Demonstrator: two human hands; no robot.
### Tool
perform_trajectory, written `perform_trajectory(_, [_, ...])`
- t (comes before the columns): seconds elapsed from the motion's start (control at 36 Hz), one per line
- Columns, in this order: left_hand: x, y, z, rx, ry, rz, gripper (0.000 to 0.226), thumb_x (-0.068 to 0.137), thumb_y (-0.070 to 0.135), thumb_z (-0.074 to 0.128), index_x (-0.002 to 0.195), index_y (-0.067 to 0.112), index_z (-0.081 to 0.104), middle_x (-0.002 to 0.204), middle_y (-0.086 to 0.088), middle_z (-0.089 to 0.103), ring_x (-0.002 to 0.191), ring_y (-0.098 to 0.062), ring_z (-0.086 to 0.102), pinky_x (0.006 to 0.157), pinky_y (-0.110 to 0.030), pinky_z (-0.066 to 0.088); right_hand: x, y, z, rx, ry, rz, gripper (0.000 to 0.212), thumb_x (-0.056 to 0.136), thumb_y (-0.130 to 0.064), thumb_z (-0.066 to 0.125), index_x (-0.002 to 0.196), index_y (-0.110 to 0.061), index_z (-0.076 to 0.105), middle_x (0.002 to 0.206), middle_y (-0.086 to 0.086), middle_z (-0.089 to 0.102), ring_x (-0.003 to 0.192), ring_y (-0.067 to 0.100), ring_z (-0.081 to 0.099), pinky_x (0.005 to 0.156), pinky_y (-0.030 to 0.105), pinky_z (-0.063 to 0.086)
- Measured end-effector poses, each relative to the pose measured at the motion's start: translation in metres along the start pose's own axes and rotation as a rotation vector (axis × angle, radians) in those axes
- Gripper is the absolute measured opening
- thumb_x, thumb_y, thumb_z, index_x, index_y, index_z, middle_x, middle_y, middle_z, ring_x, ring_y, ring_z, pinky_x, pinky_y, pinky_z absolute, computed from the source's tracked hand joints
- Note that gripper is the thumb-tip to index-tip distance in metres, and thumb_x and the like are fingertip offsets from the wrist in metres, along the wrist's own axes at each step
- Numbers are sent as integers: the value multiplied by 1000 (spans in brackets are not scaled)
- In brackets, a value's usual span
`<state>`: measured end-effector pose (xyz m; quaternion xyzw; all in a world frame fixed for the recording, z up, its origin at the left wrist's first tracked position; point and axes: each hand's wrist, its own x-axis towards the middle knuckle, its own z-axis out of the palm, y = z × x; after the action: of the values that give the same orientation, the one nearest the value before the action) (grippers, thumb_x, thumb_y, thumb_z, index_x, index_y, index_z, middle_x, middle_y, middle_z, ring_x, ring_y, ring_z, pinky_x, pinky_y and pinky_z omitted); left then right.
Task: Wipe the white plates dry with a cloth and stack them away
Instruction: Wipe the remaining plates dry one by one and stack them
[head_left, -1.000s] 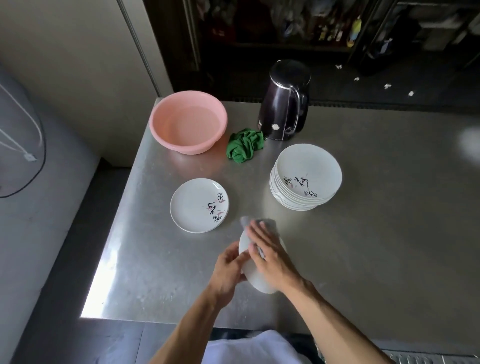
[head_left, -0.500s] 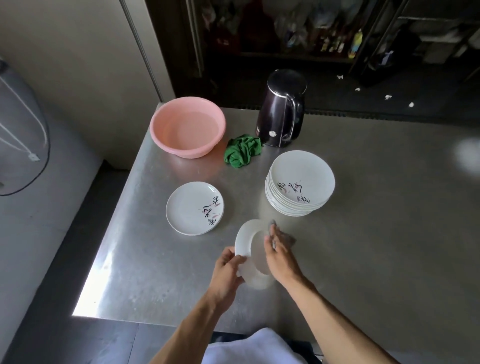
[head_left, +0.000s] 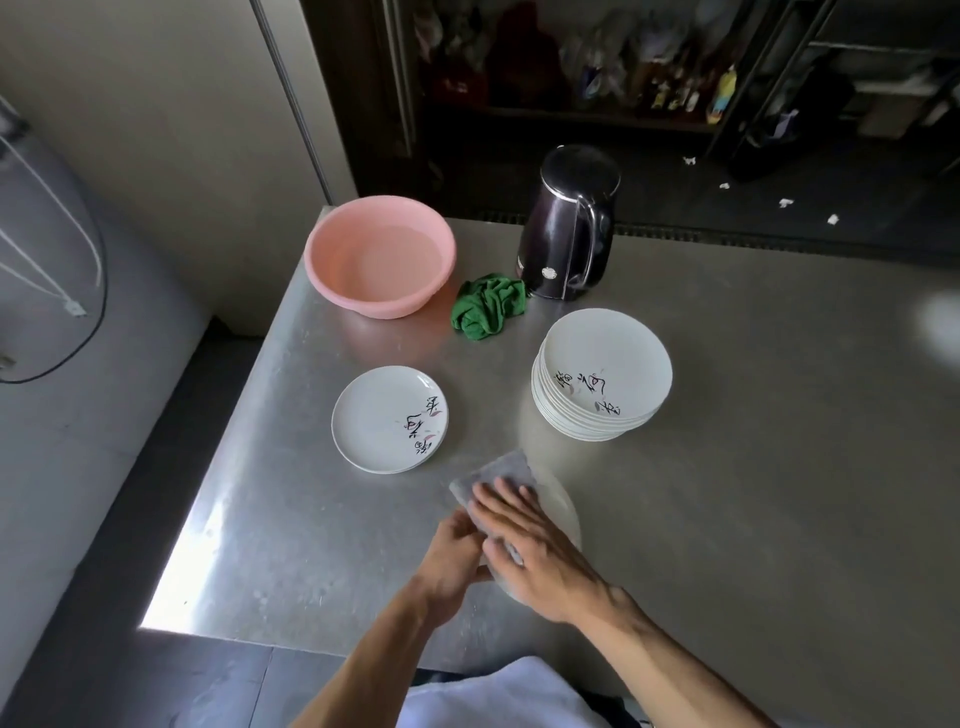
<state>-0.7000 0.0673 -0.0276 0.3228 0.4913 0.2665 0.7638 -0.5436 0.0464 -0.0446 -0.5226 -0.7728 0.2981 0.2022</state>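
Wiping is in hand: plate (head_left: 563, 512) gripped by curled left hand (head_left: 457, 551), cloth (head_left: 493, 473) pressed by flat right hand (head_left: 524, 545); stacking is probably called for next.

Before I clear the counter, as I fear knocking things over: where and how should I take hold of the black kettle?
The kettle is probably best taken by its handle, the upright loop on the side facing you. Come from the near side, above the plate stack, and grip through the loop; the smooth round body offers no other hold.
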Motion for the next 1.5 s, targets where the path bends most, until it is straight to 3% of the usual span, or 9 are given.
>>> perform_trajectory(0.25, [7,-6,2,-244,125,-52,24,74,10,64,97,12,56,92,-11,65,84,-24,66,70,-43,59,30,20,-13,121,208,703,51,108,-28,31,156,-13,29,156,12,37,143,28,28,119,43,20])
perform_trajectory(0.47, [10,-3,-9,-53,30,-83,26,97,23,59,115,13,75,113,-16,76,99,-27,74,79,-43,61,23,2,-3,110,70,107,45,105,-30,42,147,-16,48,159,-6,32,152,12,17,123,28,14])
perform_trajectory(0.64, [8,-3,-17,-78,34,-140,41,80,27,74,115,6,73,96,-9,72,80,-16,68,76,-39,59,26,21,-9,31,157,689,52,108,-30,33,155,-9,29,157,14,37,147,26,29,122,40,16])
perform_trajectory(0.75, [8,0,-15,-21,-25,-122,38,85,26,70,121,14,71,109,-11,75,94,-23,69,84,-45,57,18,1,3,-49,268,298,52,103,-22,48,149,0,39,156,17,37,147,30,32,119,47,30])
perform_trajectory(0.83, [5,1,-10,-15,-52,-120,35,88,23,69,123,18,70,109,-10,74,92,-21,69,79,-40,56,12,1,2,-42,134,82,51,104,-30,44,151,-9,38,162,6,26,153,20,16,124,38,15])
perform_trajectory(1.0, [8,-3,-11,-207,59,-142,27,94,16,67,121,17,73,108,-14,74,91,-24,68,78,-38,56,12,19,2,27,26,559,64,107,-34,36,158,-7,9,167,11,3,154,22,-1,125,37,3])
perform_trajectory(1.11, [17,3,-14,-269,133,-120,23,101,10,56,117,12,73,102,-15,76,83,-22,72,68,-34,60,0,12,0,31,-109,552,66,107,-42,33,159,-8,10,167,9,-2,154,19,-5,125,34,-1])
perform_trajectory(1.33, [30,21,-6,-365,50,-41,25,105,3,47,117,-2,68,102,-20,76,86,-25,76,65,-34,61,1,-16,-11,-509,166,96,61,98,-45,44,142,-4,52,135,11,61,122,27,60,104,43,48])
perform_trajectory(1.5, [37,18,-13,-205,193,-51,40,108,43,45,129,14,62,127,-4,66,118,-22,62,100,-42,51,17,-16,-28,-247,345,202,42,93,-9,51,135,-12,57,117,1,66,103,19,63,91,29,51])
